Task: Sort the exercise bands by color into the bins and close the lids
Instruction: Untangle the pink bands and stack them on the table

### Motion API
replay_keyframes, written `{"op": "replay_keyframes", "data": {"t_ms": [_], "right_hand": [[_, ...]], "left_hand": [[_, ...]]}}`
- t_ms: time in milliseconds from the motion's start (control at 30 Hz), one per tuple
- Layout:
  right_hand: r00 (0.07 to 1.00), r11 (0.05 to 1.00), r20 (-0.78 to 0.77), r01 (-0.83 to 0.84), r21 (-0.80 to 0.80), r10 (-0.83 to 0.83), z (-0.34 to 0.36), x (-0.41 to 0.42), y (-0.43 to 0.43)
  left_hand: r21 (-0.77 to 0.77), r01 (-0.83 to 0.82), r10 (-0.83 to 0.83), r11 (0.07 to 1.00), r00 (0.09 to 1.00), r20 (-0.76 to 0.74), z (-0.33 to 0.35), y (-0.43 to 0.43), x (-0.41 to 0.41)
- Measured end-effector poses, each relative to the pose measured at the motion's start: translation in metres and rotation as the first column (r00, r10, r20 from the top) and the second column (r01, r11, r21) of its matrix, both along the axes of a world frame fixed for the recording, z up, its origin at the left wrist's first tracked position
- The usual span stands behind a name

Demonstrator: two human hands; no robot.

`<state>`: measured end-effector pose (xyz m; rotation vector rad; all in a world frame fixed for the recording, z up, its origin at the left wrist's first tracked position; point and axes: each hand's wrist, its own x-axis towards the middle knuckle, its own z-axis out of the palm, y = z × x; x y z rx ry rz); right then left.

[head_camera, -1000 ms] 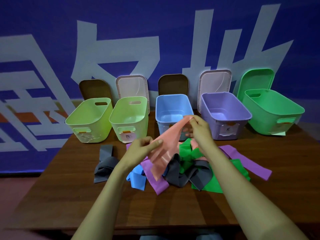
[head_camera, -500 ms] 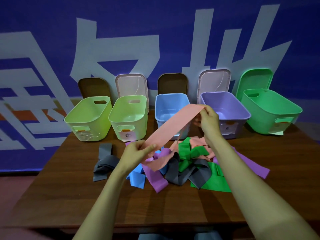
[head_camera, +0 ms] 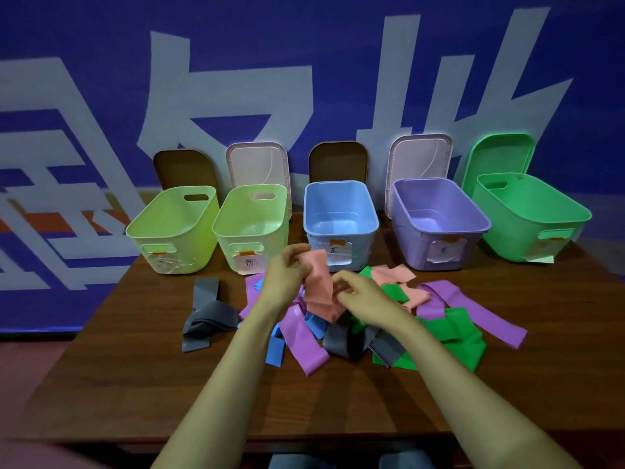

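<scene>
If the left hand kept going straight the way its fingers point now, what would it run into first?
Probably the front wall of the light blue plastic bin. The left hand, gripping the salmon-pink exercise band, points forward and slightly right toward it, though depth is hard to judge.

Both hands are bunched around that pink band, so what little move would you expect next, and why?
Probably a short carry forward and left to drop the pink band into the second light green bin. Both the left hand and right hand grip it gathered above the pile, all five bins look empty with lids propped behind, and that bin's lid is pink. Its label is unreadable, so this is a guess.
</scene>
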<state>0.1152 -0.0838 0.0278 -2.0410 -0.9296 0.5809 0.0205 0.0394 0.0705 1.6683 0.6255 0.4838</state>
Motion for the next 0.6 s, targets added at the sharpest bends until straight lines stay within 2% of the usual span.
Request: {"op": "replay_keyframes", "data": {"t_ms": [100,200,267,333,400,467,533,600], "right_hand": [[0.995,0.996,-0.027,-0.094,-0.003,0.094,-0.007,-0.008,-0.002],[0.992,0.987,-0.127,0.021,0.161,0.000,-0.004,-0.006,-0.004],[0.963,0.960,-0.268,0.082,0.267,-0.008,0.003,-0.004,-0.004],[0.947,0.957,-0.319,0.049,0.287,0.047,0.007,-0.003,-0.004],[0.960,0.972,-0.274,0.001,0.234,0.065,0.009,-0.005,0.000],[0.969,0.969,-0.240,0.014,0.249,0.048,0.010,-0.008,0.004],[0.988,0.957,-0.154,0.041,0.286,0.004,0.013,-0.010,0.008],[0.999,0.950,-0.017,0.047,0.310,-0.044,0.017,-0.010,0.010]], "left_hand": [[0.045,-0.031,0.030,0.999,0.999,0.029,0.000,-0.001,0.004],[0.056,-0.099,0.094,0.994,0.992,0.079,0.000,0.003,0.006],[-0.029,-0.147,0.150,0.989,0.984,0.101,0.000,0.006,0.005],[-0.132,-0.174,0.189,0.976,0.976,0.110,-0.001,0.007,0.003],[-0.180,-0.169,0.193,0.969,0.973,0.123,-0.001,0.007,0.002],[-0.172,-0.154,0.178,0.973,0.975,0.130,-0.001,0.008,0.004],[-0.095,-0.176,0.185,0.980,0.978,0.093,-0.002,0.010,0.003],[0.047,-0.228,0.227,0.973,0.974,0.013,-0.006,0.016,0.000]]}}
